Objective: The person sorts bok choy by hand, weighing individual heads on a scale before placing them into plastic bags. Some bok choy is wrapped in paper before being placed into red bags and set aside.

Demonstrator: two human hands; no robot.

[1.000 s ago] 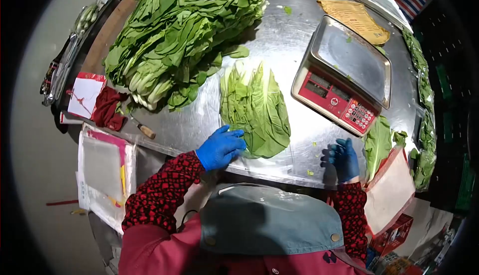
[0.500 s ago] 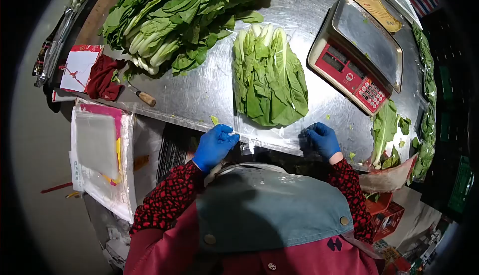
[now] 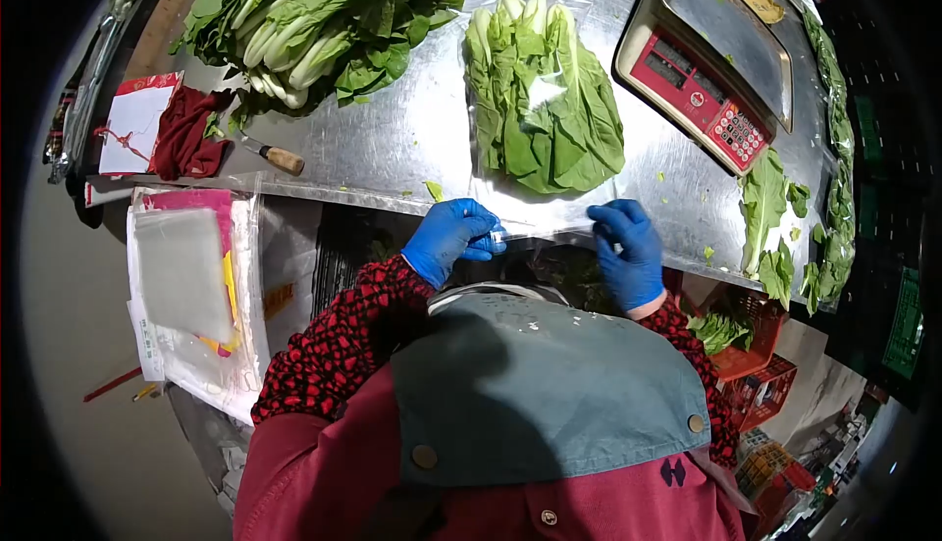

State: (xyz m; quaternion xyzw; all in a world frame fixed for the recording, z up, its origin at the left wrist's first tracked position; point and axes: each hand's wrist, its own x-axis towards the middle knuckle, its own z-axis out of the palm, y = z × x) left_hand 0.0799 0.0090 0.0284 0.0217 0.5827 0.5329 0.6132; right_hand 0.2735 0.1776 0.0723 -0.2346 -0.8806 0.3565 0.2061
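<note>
A bundle of leafy greens (image 3: 549,129) with pale stalks lies inside a clear plastic bag (image 3: 520,209) on the metal table, stalks pointing away from me. The bag's mouth faces me at the table's front edge. My left hand (image 3: 453,240), in a blue glove, is closed on the left side of that mouth, fingertips pinching the film. At the right side of the mouth, my right hand (image 3: 628,255), also gloved in blue, has its fingers curled on the bag's edge; the film between its fingertips is hard to see.
A large heap of greens (image 3: 324,26) covers the table's far left. To the right stands a red digital scale (image 3: 697,100), with loose leaves (image 3: 762,203) below it. A wooden-handled knife (image 3: 283,157) and dark red cloth (image 3: 191,134) lie left, above a stack of plastic bags (image 3: 186,271).
Both hands have come closer together along the bag's mouth, the left moving right. My view has shifted, so the table and greens sit higher. A bright crease now shows on the bag.
</note>
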